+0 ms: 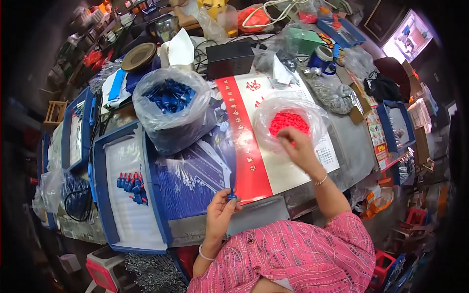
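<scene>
Two bare hands work over the table, one band on each wrist. The left hand (220,215) pinches a single blue part (232,196), smooth and narrow-topped, upright between thumb and fingers at the table's near edge. The right hand (297,147) has its fingers bent over the red bits (287,120); whether it grips one, I cannot tell. Those bits are small, matte and far too many to count, heaped in one clear, crinkled plastic bag (318,113) on a glossy paper poster (250,168). A second, bulkier bag (168,131) holds a dense heap of blue pieces (171,95). Left of it, one rectangular blue tray (101,178), lined in wrinkled white, bears a single cluster of red-tipped blue pieces (131,182), too bunched to count. Thin, pale pins (185,179) lie scattered between tray and poster.
</scene>
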{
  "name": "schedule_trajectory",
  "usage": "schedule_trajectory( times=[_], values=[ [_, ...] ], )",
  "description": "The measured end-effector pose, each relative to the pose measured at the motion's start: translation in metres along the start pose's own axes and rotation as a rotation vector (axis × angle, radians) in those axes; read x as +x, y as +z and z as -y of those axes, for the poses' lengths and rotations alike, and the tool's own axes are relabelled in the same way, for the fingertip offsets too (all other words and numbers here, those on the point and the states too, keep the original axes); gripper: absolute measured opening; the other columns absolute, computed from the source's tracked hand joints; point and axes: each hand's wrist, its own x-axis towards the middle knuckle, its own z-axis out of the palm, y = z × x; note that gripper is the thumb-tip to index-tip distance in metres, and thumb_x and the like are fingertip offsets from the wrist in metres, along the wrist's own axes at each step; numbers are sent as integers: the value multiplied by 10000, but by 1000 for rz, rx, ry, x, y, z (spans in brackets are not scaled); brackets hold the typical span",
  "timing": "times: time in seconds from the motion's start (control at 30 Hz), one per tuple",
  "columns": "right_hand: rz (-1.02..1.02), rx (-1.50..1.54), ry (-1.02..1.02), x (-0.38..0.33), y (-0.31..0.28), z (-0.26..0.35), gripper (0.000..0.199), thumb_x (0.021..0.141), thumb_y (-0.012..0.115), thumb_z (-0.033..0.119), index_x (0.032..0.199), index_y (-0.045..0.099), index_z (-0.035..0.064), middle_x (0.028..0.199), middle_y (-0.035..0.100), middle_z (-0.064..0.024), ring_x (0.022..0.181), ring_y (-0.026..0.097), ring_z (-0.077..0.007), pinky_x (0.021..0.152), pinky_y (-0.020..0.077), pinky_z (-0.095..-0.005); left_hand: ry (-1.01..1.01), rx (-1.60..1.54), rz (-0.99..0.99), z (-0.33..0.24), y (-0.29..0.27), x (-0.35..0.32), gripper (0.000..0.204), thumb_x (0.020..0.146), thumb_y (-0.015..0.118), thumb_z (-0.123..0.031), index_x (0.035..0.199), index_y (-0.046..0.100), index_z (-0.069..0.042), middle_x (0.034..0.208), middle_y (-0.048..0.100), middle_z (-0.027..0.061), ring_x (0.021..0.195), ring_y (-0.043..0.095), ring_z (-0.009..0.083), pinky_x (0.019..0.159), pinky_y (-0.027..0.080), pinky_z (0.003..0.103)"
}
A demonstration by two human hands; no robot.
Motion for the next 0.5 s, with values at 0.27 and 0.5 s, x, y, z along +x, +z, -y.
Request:
schedule_trajectory(
  times=[0.27,0.5],
  values=[
    [11,-621,-45,36,-23,-83,142,766,509,50,886,584,32,913,576,-159,847,569,-336,722,462,-415,-7,-13,22,-1,21,3,232,891,490,-57,1106,448,19,884,604,98,703,563,112,668,457,228],
    [-44,-702,-156,41,-8,-87,88,751,508,90,767,559,20,846,574,-160,800,585,-310,684,479,-391,-64,12,-4,1,24,2,234,884,484,-31,1110,442,16,867,597,109,696,556,118,670,461,239]
  ],
)
